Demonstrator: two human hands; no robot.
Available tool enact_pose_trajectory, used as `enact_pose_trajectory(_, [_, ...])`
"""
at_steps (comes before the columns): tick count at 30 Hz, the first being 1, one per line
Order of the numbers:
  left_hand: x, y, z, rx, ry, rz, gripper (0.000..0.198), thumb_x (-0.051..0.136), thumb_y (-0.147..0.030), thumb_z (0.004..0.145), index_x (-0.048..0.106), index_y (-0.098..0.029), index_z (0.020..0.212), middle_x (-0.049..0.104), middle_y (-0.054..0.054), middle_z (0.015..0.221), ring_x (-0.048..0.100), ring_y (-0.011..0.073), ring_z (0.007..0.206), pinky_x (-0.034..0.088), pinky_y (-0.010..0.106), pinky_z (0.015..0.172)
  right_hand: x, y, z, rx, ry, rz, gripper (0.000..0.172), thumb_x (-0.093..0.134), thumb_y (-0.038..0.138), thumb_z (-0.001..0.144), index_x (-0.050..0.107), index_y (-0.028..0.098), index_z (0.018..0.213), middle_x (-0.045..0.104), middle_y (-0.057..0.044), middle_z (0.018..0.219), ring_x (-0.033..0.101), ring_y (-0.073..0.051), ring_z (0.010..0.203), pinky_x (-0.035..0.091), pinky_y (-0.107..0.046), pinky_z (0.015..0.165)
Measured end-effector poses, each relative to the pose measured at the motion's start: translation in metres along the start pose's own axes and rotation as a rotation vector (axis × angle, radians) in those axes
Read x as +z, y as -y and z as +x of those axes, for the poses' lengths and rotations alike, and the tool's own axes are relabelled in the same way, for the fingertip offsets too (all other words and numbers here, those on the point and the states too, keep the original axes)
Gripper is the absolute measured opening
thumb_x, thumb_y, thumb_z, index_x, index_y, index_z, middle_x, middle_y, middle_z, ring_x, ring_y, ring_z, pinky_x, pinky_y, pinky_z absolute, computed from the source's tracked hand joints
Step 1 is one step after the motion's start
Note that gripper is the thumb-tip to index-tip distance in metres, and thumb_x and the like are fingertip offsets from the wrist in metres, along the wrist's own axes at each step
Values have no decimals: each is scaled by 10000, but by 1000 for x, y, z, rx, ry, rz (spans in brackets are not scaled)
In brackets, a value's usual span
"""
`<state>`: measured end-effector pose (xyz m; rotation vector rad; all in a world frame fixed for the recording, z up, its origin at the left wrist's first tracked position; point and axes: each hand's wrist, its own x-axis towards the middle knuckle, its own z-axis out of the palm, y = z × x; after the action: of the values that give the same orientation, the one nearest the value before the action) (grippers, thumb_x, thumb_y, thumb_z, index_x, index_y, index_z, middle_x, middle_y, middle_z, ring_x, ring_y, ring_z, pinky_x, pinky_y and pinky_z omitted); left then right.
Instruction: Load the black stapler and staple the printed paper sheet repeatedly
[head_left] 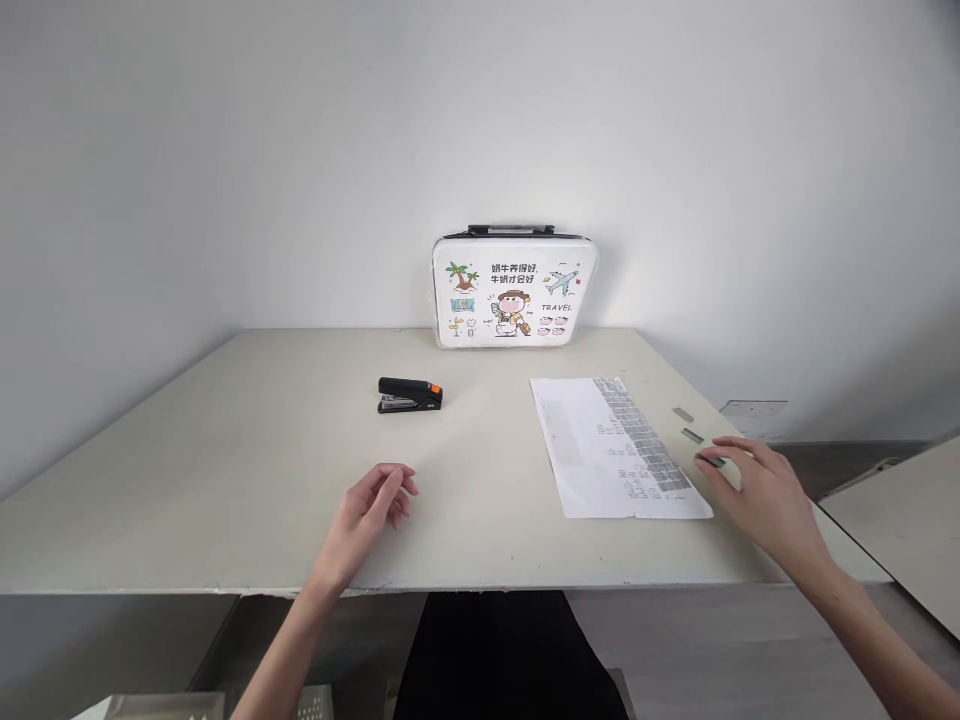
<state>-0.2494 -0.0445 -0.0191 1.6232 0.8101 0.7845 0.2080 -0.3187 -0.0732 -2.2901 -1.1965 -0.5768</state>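
Observation:
My left hand (367, 510) rests near the front edge of the table, its fingers loosely curled and slightly apart, with nothing visible in them. Beyond it lies a black stapler (410, 394) with an orange patch at its right end. At the right side of the table my right hand (761, 490) has thumb and forefinger around a small grey strip of staples (709, 460), partly covered by the fingers. Two similar staple strips, a nearer one (692, 436) and a farther one (682, 414), lie just past it. Left of this hand is a printed paper sheet (577, 470), flat on the table.
A white case (480, 270) with cartoon prints and a black handle stands upright at the back against the wall. The pale table (225, 450) ends in front of my dark-clothed legs (510, 660). Another pale surface (907, 530) is at the right.

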Motion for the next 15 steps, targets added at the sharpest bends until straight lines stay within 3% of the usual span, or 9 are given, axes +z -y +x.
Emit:
enact_pose_trajectory(4, [2, 1, 0, 2, 58, 87, 420, 572, -599, 996, 703, -200, 995, 695, 52, 934, 579, 156, 718, 498, 274, 652, 13, -22, -10, 35, -4, -72, 420, 436, 517, 953, 719, 209, 976, 677, -168, 1246, 585, -382, 1189, 421, -534, 1032])
enact_pose_trajectory(8, [-1, 5, 0, 21, 52, 80, 395, 560, -580, 1011, 696, -209, 1013, 691, 44, 941, 586, 156, 731, 502, 284, 681, 16, -17, -13, 112, 5, -120, 435, 419, 534, 955, 715, 215, 956, 697, -161, 1221, 595, -399, 1124, 449, -547, 981])
enact_pose_trajectory(13, [-5, 8, -1, 23, -14, 45, 374, 541, -555, 1030, 693, -214, 1010, 677, 35, 944, 579, 147, 732, 494, 286, 707, 1, 29, -15, 120, -91, 15, 420, 462, 545, 944, 689, 216, 1073, 719, -155, 1199, 616, -381, 1148, 492, -494, 939])
enact_pose_trajectory(15, [-5, 8, -1, 13, -8, 56, 367, 548, -550, 1026, 695, -214, 1007, 667, 28, 920, 561, 141, 716, 484, 281, 701, -7, 60, -20, 130, -55, 173, 369, 514, 541, 948, 685, 233, 1058, 744, -121, 1114, 676, -304, 980, 525, -407, 836])
